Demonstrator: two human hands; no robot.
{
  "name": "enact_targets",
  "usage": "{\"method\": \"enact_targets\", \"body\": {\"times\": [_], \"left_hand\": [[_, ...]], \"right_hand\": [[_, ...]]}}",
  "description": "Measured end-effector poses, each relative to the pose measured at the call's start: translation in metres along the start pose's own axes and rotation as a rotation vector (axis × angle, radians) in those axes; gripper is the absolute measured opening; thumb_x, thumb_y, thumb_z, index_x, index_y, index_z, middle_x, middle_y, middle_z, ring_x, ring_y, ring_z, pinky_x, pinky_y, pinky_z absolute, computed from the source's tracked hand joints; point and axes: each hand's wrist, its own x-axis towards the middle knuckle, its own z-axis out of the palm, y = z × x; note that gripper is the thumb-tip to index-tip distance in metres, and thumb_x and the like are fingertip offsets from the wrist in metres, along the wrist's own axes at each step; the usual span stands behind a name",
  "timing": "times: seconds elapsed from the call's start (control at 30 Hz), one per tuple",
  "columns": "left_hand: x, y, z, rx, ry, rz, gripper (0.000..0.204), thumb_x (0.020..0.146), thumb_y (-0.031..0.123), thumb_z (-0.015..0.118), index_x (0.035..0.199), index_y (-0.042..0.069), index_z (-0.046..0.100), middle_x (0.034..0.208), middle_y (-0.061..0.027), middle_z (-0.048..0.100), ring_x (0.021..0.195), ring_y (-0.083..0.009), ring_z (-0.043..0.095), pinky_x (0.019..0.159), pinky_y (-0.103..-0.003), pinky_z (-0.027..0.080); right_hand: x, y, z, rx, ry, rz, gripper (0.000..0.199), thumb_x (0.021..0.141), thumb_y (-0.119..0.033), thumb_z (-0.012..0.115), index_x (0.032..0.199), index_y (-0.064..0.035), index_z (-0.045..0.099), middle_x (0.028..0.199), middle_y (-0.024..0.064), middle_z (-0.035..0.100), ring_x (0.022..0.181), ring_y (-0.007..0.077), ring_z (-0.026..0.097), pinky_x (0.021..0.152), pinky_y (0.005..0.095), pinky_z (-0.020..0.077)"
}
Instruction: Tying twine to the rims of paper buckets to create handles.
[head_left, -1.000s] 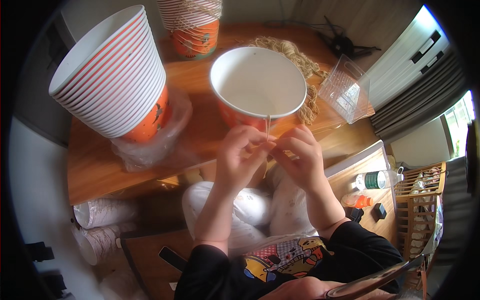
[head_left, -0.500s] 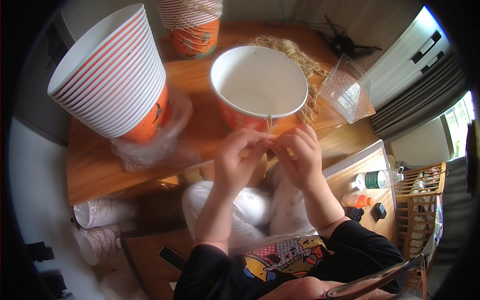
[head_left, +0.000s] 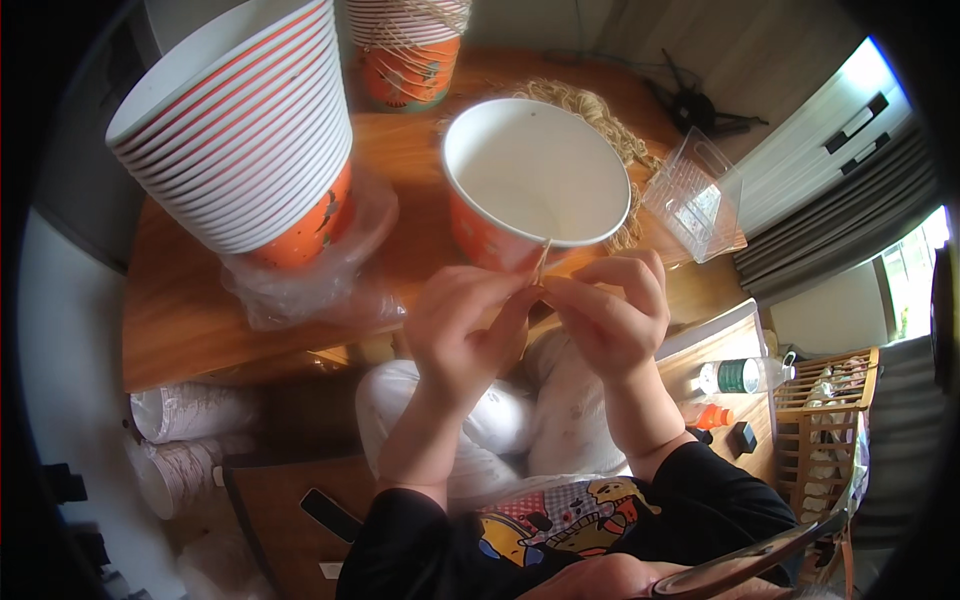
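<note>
An orange paper bucket point(head_left: 478, 232) with a white inside and rim stands upright on the wooden table in front of me. A thin tan string point(head_left: 545, 256) hangs at its near rim. My left hand point(head_left: 462, 318) pinches this string between thumb and forefinger. My right hand point(head_left: 612, 308) pinches it too, its fingertips almost touching the left ones just below the rim. How the string is fixed to the bucket is too small to make out. Behind the bucket lies a heap of tan strings point(head_left: 600, 112).
At the left, a tall stack of nested buckets point(head_left: 250, 140) stands on crumpled clear plastic point(head_left: 290, 295). A string-wrapped stack point(head_left: 408, 60) is farther back. A clear plastic tray point(head_left: 695, 195) lies at the right. Bottles point(head_left: 738, 376) lie on a low surface; a phone point(head_left: 330, 514) is below left.
Both hands have moved slightly apart at the wrists, still pinching the string at the rim. The view has shifted a little, so the buckets sit farther right.
</note>
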Motion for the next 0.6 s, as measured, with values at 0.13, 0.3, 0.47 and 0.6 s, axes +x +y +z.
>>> {"method": "enact_targets", "body": {"times": [0.13,0.3,0.47,0.6], "left_hand": [[0.003,0.001,-0.005,0.118,0.070,0.116,0.018,0.070,0.002,0.078,0.086,0.008,0.072,0.079,-0.0045,0.069,0.069,-0.0219,0.064,0.061,-0.031,0.051],[0.004,0.005,-0.009,0.175,0.073,0.139,0.018,0.069,-0.003,0.076,0.084,0.003,0.069,0.080,-0.0060,0.068,0.073,-0.0225,0.065,0.065,-0.031,0.051],[0.004,0.004,-0.012,0.164,0.074,0.148,0.017,0.069,-0.003,0.074,0.083,0.004,0.068,0.080,-0.0053,0.068,0.073,-0.0224,0.064,0.065,-0.032,0.050],[0.006,0.003,-0.016,0.029,0.033,0.058,0.017,0.070,-0.002,0.072,0.085,0.005,0.067,0.080,-0.0053,0.067,0.073,-0.0224,0.063,0.065,-0.032,0.049]], "right_hand": [[0.010,-0.003,0.000,0.002,-0.018,-0.048,0.033,0.063,-0.011,0.079,0.095,-0.0171,0.076,0.085,-0.0027,0.060,0.078,0.0164,0.054,0.069,0.0293,0.0435],[0.021,-0.003,-0.001,-0.030,-0.066,-0.112,0.033,0.063,-0.011,0.078,0.095,-0.0175,0.076,0.086,-0.0033,0.061,0.079,0.0167,0.054,0.070,0.0296,0.0437],[0.029,-0.007,0.000,-0.019,-0.143,-0.112,0.033,0.062,-0.011,0.077,0.094,-0.0173,0.076,0.090,-0.0031,0.063,0.081,0.0179,0.053,0.072,0.0309,0.0452],[0.033,-0.008,0.002,0.050,-0.176,-0.097,0.031,0.064,-0.010,0.078,0.095,-0.0144,0.075,0.091,-0.0017,0.066,0.082,0.0185,0.055,0.072,0.0308,0.0464]]}}
